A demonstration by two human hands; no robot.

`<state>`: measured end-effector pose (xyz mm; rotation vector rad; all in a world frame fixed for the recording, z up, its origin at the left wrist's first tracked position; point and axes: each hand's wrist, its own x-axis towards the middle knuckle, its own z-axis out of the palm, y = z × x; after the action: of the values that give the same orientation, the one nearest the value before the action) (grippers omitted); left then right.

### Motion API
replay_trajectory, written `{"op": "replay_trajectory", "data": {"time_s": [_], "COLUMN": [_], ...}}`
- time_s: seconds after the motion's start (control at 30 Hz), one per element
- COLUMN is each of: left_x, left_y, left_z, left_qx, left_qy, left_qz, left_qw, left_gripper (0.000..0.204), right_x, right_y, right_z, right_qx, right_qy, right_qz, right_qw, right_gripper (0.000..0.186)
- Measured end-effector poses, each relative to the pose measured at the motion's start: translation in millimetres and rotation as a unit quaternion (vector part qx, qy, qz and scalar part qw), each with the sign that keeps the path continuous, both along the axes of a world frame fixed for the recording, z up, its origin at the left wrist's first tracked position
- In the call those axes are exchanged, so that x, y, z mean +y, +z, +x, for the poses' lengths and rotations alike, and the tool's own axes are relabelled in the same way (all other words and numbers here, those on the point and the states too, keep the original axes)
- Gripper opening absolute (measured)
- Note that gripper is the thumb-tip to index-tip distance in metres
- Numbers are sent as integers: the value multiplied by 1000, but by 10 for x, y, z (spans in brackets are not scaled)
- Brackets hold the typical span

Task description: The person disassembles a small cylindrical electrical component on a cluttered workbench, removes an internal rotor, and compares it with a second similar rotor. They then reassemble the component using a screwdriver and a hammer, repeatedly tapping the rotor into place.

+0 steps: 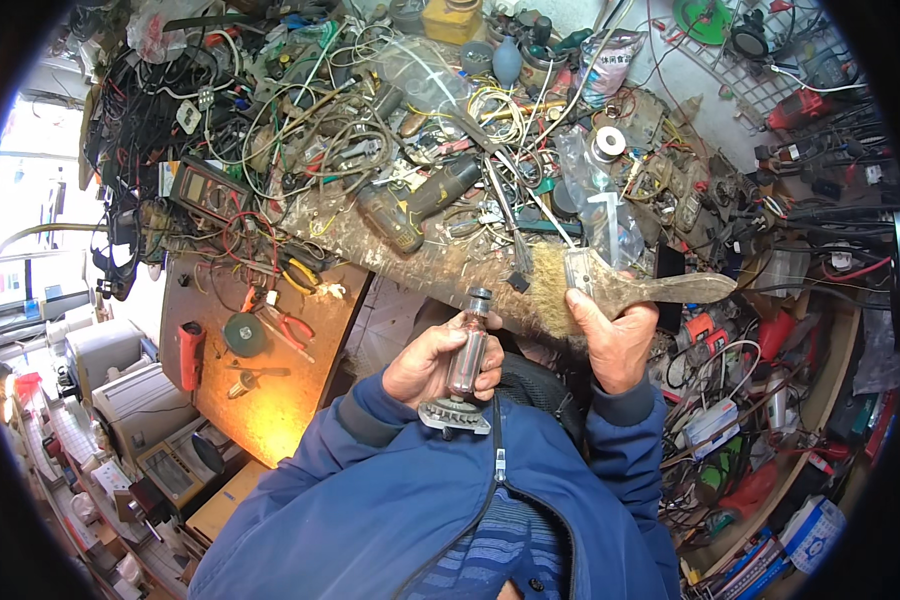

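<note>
In my left hand (432, 358) is a motor armature (467, 365), fingers wrapped round its dark reddish body. It stands nearly upright, a dark cylindrical end on top and a grey metal flange (454, 414) with ribs at the bottom, close to my jacket. My right hand (615, 338) grips a wide brush (610, 285) by its worn wooden base, thumb on the near side. The handle points right and the tan bristles (550, 290) face left, toward the armature but apart from it. Behind both hands runs the scuffed bench edge (420, 275).
A cordless drill (415, 205), a solder spool (608, 143) and tangled cables (340, 140) crowd the bench. On the left, an orange-brown table (205, 330) carries red-handled pliers (292, 328) and a green disc (243, 334); a multimeter (210, 190) stands behind it. Parts and tools fill the right shelf (770, 480).
</note>
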<state>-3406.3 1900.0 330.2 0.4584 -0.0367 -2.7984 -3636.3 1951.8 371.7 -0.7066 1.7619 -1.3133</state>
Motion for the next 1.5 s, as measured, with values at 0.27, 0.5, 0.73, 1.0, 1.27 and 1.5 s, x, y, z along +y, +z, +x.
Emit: {"op": "replay_trajectory", "data": {"time_s": [0.27,0.5,0.73,1.0,1.27,1.5], "left_x": [-41,-104,-58,-84,-119,-163], "left_y": [1,52,72,181,193,184], "left_z": [43,74,54,73,158,203], "left_qx": [-64,-58,-88,-102,-71,-57], "left_qy": [18,-1,-14,-90,-83,-45], "left_qz": [-35,-38,-19,-106,-57,-49], "left_qw": [997,998,996,985,992,996], "left_gripper": [47,61,56,52,41,81], "right_x": [14,6,-36,-226,-269,-377], "right_y": [-26,-69,22,14,131,33], "right_z": [16,25,59,223,210,103], "right_qx": [8,24,-30,-4,-17,-6], "right_qy": [6,7,69,198,258,32], "right_qz": [-25,-51,-60,-72,-126,-78], "right_qw": [1000,998,995,977,958,996], "right_gripper": [27,28,31,33,33,27]}}
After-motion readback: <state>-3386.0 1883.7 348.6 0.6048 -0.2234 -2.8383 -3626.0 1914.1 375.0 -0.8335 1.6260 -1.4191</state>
